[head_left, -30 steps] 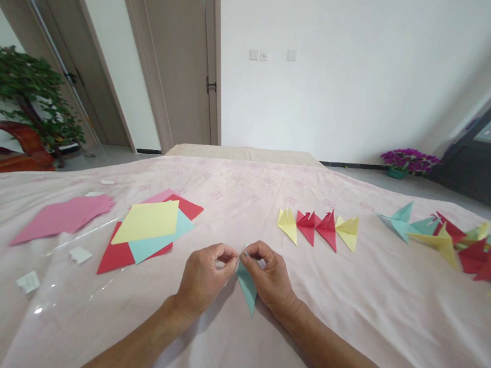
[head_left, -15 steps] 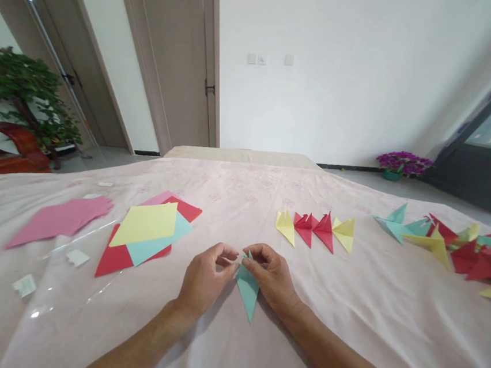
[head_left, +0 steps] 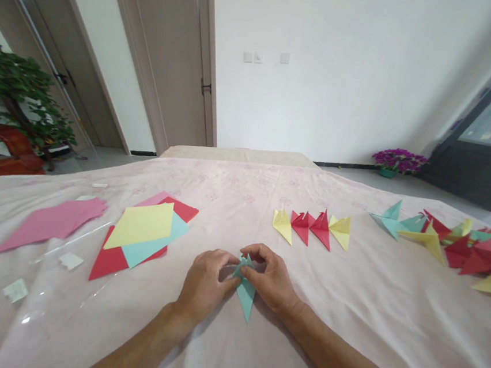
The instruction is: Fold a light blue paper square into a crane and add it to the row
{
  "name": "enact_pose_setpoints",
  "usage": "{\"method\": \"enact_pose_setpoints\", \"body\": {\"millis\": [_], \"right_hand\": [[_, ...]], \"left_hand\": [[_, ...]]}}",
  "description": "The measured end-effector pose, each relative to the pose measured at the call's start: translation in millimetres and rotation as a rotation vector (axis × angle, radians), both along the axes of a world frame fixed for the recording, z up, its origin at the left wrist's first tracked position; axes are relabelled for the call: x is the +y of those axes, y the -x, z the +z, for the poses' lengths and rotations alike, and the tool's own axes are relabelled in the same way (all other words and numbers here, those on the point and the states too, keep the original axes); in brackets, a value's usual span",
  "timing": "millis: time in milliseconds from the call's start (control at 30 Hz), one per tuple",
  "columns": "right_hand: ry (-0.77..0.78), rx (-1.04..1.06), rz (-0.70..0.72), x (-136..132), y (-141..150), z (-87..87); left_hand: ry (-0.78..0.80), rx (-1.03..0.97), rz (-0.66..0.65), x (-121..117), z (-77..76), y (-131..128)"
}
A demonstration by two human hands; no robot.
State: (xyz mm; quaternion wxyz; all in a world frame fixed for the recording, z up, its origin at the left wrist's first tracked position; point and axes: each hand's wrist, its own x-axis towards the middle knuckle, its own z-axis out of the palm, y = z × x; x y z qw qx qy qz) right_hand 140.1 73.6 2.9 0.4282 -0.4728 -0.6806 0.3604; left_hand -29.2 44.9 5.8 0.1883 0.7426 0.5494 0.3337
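A teal folded paper crane (head_left: 245, 297) is between my hands at the front middle, its long point hanging toward me and two short tips showing at the top. My left hand (head_left: 209, 276) pinches its left edge with thumb and fingertips. From the other side, my right hand (head_left: 268, 276) grips its upper part, the thumb pressed across the front. Fingertips cover some of the folds. Beyond the hands, a row of folded yellow and red paper cranes (head_left: 321, 230) lies on the cloth.
Square sheets in yellow (head_left: 141, 226), teal and red lie at left, beside a pink paper stack (head_left: 50, 226). White scraps (head_left: 16, 290) and clear plastic film are near them. Several opened paper cranes (head_left: 428, 242) are heaped at far right. A pink tablecloth (head_left: 245, 190) covers the surface.
The left fingertips have moved from the crane's top tip down onto its left edge. More of the crane's front and its upper tips now show. The view has shifted slightly.
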Motion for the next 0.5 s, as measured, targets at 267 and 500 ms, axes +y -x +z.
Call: {"method": "enact_pose_setpoints", "body": {"millis": [267,500], "right_hand": [[-0.017,0.026,0.081,-0.6,-2.6,-5.1],[-0.051,-0.162,0.136,9.9,-18.8,-5.9]], "left_hand": [[0.068,0.372,-0.086,2.9,-11.3,2.4],[0.130,0.499,-0.112,5.2,-10.7,2.5]]}}
